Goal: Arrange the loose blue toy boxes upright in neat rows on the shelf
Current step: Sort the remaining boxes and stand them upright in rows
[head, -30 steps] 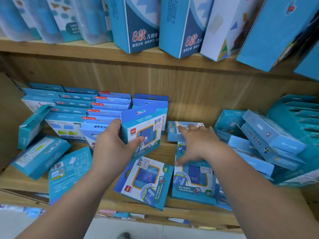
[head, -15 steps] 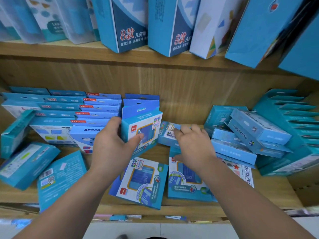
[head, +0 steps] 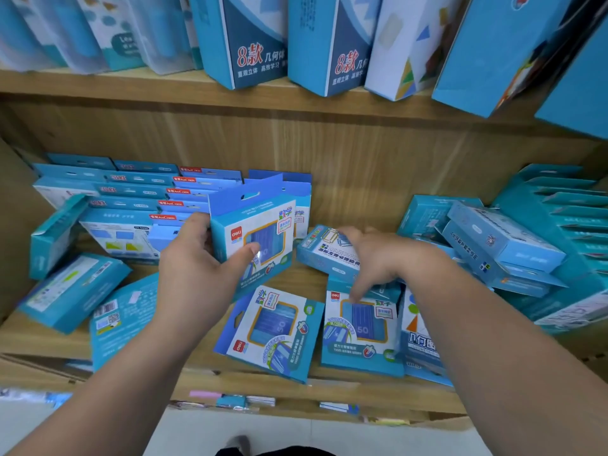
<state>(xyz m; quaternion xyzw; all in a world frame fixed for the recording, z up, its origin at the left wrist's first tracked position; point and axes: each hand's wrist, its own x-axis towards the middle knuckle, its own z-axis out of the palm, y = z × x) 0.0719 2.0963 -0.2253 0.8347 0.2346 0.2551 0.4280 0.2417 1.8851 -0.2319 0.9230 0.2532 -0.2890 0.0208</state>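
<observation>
Head view: at frame centre the left hand [head: 200, 261] grips an upright blue toy box [head: 255, 240] by its side edges on the shelf [head: 296, 386], while the right hand [head: 375, 258], fingers spread, presses on a tilted box [head: 324, 253] just right of it (whether it grips cannot be told). These thin cartons look light and stiff but crushable, best held by the edges, not the windowed face. Legible print: "deli" logo, "50", and "8款" on the tall boxes [head: 253, 41] at upper frame.
</observation>
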